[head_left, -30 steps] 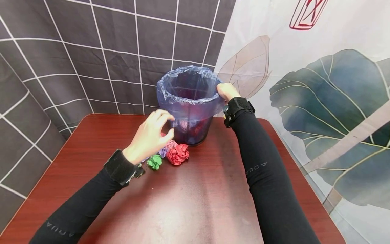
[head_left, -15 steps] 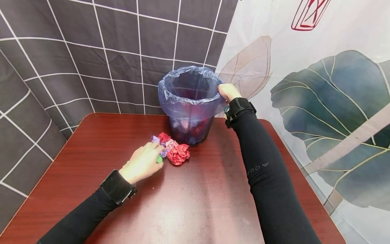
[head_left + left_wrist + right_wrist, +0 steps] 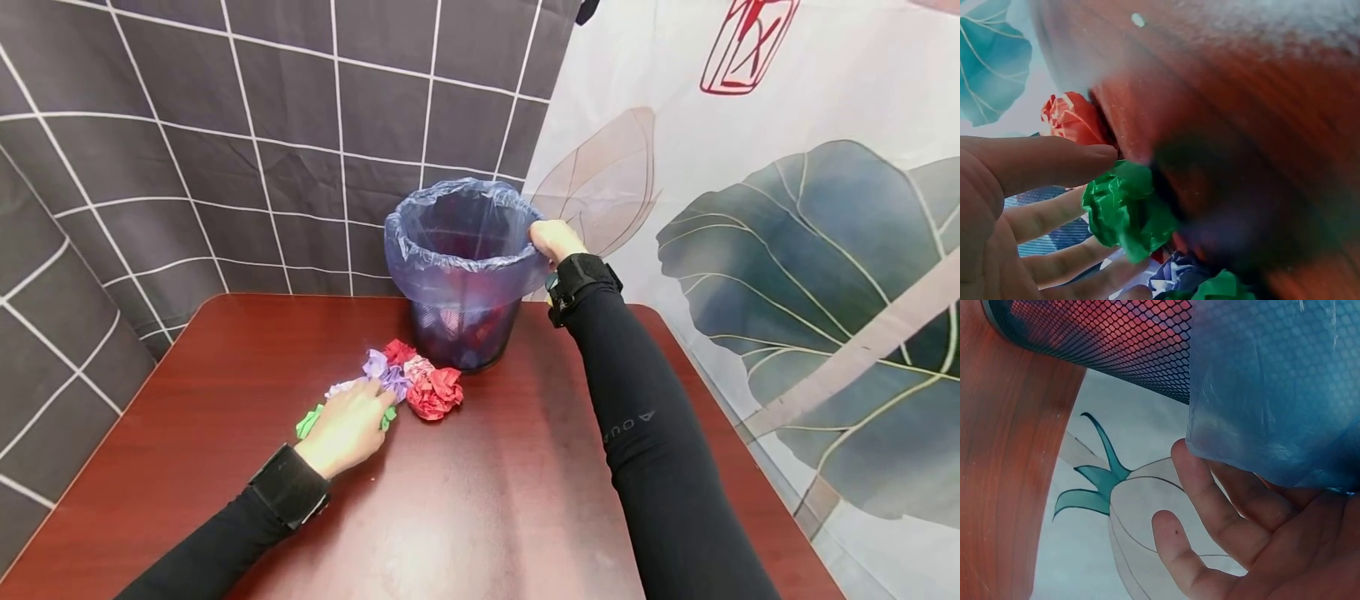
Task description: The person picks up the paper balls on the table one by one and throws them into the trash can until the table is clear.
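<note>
Black left sleeve [image 3: 225, 533]: cut off at 7 o'clock. Green crumpled paper [image 3: 309, 422]: at the left hand's 9 o'clock, partly hidden by it. Left hand [image 3: 347, 427]: fingers loosely spread about a second green ball [image 3: 1127, 209], whose grip is unconfirmed. Lilac crumpled paper [image 3: 387, 377]: at the hand's 1 o'clock, piece count unclear. Crimson [image 3: 400, 352], pink [image 3: 417, 367] and red [image 3: 435, 394] balls: bunched at the wastebasket's 7 o'clock. Mesh wastebasket [image 3: 457, 333]: upright on the reddish bench [image 3: 480, 517], blue liner [image 3: 450, 279] over its rim; reddish contents indistinct. Right hand [image 3: 557, 239]: gripping the lined rim at 3 o'clock, thumb hidden. Black right sleeve [image 3: 652, 433]: cut off at 5 o'clock.
</note>
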Available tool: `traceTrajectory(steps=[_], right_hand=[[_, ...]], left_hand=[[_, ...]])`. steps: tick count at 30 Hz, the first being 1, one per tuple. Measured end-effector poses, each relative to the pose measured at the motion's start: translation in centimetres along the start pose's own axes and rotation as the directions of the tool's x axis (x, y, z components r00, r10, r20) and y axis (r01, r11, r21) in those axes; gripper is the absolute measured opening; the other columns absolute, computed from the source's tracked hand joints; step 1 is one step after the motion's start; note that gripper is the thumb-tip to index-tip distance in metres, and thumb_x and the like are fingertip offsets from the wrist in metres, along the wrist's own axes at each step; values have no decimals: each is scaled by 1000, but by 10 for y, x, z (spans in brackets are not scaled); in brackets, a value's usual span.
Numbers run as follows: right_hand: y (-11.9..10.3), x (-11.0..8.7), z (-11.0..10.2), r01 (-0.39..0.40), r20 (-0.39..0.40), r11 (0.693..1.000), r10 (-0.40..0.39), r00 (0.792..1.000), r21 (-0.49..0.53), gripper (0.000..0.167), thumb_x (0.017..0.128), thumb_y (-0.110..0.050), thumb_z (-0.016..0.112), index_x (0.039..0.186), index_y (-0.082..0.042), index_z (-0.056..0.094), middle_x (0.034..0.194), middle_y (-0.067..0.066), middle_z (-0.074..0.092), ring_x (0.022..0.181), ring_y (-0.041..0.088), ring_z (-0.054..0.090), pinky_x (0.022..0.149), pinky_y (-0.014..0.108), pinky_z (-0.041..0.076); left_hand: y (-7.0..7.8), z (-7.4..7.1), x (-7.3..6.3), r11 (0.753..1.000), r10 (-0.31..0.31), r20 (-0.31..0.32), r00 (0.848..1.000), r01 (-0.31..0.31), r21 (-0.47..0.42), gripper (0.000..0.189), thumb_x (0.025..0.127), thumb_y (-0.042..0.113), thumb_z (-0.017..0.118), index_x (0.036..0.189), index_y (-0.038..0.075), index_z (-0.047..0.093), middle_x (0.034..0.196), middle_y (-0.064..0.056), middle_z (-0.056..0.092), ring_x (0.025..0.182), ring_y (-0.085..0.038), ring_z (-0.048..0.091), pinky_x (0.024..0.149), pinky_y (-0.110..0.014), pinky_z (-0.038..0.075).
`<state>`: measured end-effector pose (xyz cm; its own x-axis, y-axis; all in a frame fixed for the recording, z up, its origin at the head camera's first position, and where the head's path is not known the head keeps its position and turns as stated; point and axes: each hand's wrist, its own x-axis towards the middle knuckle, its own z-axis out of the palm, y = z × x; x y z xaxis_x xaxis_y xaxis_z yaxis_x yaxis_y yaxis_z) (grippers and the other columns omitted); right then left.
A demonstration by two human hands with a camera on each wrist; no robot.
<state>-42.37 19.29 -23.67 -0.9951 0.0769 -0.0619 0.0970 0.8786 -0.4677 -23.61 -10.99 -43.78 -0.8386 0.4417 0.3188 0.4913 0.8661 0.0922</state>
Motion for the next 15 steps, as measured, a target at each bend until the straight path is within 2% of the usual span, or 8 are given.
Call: traceTrajectory(steps=[3,6,10,12,15], right_hand=[[0,-1,1,13,3,1000,-12,1000,-24,50,97,-16,27,127,10,57,148,25,49,74,32,68,50,27,52],[1,-1,2,13,4,999,-13,1000,-30,51,98,-18,27,129,10,56,147,25,50,82,34,69,53,28,52],[2,-1,3,-8,8,1000,8,1000,-8,54,98,-21,26,132,9,55,145,24,52,88,35,68,57,30,54],[2,-1,3,-9,7,1000,10,1000,-3,55,98,-22,26,132,9,55,144,24,52,87,35,68,59,31,54],[3,-2,2,-5,5,1000,5,1000,-1,55,99,-23,25,133,9,55,144,24,52,88,35,68,60,31,55]], left_hand=[[1,3,-2,1000,1,21,1000,-1,-16,33,73,13,83,103,8,70,93,-10,64,84,-29,63,70,-47,57],[1,6,-3,1000,7,42,999,-6,-25,32,76,10,80,106,8,70,94,-10,65,83,-29,65,68,-46,57],[3,6,-3,999,-6,69,998,9,-44,30,78,14,79,106,9,71,92,-8,65,82,-26,64,68,-43,56],[3,5,-2,998,-9,60,998,12,-57,30,78,18,80,105,10,72,90,-6,64,80,-24,63,66,-42,55],[5,-2,3,998,0,4,1000,0,-60,29,77,22,80,103,13,72,85,-3,60,74,-21,60,62,-40,53]])
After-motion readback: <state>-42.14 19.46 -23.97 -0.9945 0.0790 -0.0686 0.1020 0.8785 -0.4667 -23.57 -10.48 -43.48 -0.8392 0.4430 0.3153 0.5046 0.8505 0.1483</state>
